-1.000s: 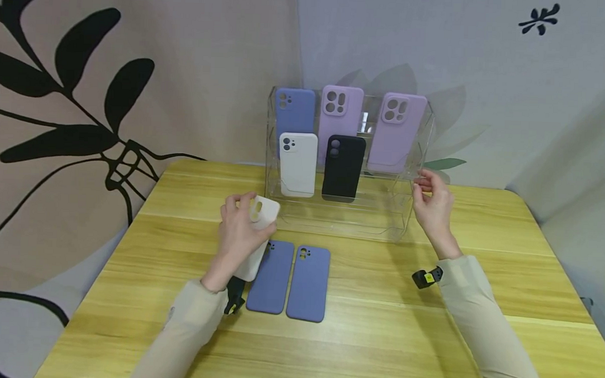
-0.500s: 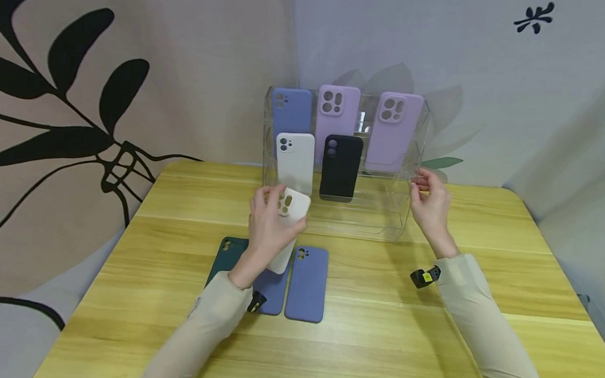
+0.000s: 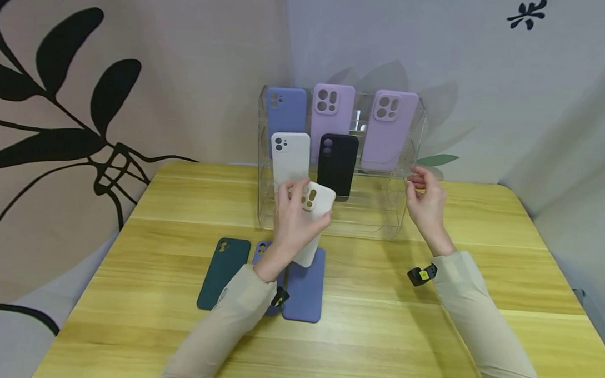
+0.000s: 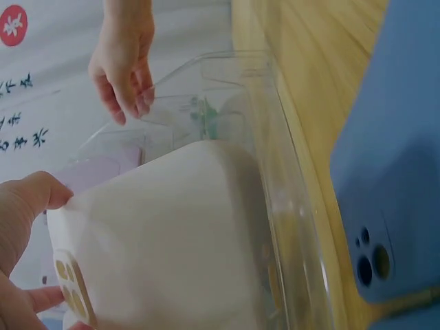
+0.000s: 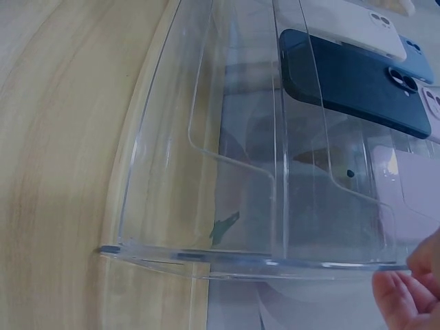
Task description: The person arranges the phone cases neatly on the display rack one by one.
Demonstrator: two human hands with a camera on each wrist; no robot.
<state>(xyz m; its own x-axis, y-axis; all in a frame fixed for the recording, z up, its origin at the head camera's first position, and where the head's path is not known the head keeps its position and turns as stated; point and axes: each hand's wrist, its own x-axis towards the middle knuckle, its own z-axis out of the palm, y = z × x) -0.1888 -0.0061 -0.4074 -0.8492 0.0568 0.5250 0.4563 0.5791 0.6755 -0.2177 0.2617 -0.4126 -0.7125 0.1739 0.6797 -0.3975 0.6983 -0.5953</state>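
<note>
White phone case [image 3: 313, 223] sits pinched in left-hand fingers [image 3: 294, 202]; right fingers [image 3: 416, 182] loosely curled at the rack [image 3: 396, 214].

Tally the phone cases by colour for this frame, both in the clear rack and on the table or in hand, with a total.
Blue silicone phone cases: 3, one in the clear acrylic rack, two flat on the wooden table
Lilac phone cases: 2
White phone cases: 1, in the rack
Black phone cases: 1
Cream phone cases: 1, held by the left hand
Dark green phone cases: 1, on the table
Total: 9
</note>
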